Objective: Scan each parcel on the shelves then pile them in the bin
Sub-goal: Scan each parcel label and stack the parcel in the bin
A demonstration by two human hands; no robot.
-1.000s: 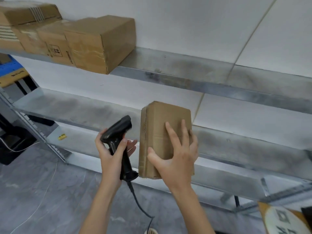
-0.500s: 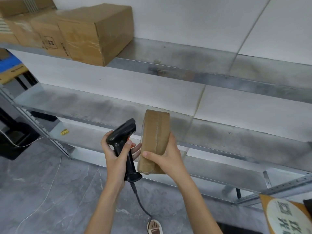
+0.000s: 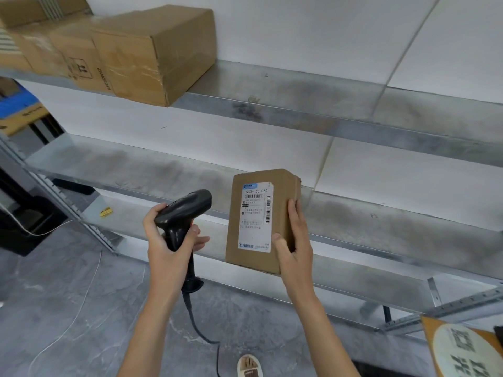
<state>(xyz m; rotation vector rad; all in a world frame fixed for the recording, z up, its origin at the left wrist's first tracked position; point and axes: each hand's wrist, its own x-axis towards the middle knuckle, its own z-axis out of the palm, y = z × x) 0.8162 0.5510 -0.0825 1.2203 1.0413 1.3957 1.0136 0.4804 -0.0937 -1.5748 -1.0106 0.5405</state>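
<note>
We count one small cardboard parcel (image 3: pixel 283 210) in the hands. Our right hand (image 3: pixel 295 248) grips it: the thumb presses the front face beside the white shipping label (image 3: pixel 255 217), and the other fingers wrap around the right edge to the back, where we cannot see them. The parcel stands upright in the air, in front of the middle shelf (image 3: pixel 136 170), with its label toward us.

We count one black handheld scanner (image 3: pixel 183 213). Our left hand (image 3: pixel 168 240) is closed around its handle, just to the left of the parcel and not touching it. The scanner head points up and to the right. Its cable (image 3: pixel 202 333) runs down and leaves the picture at the bottom.

On the top shelf (image 3: pixel 313 104), far above the fingers and to the left, we count at least four brown boxes (image 3: pixel 152 53); the left ones are cut off by the frame, so the real number is unclear. The small print on the label is too fine to read, only "530- 05 069" is clear. A printed cardboard piece (image 3: pixel 462 349) is cut off at the bottom right.
</note>
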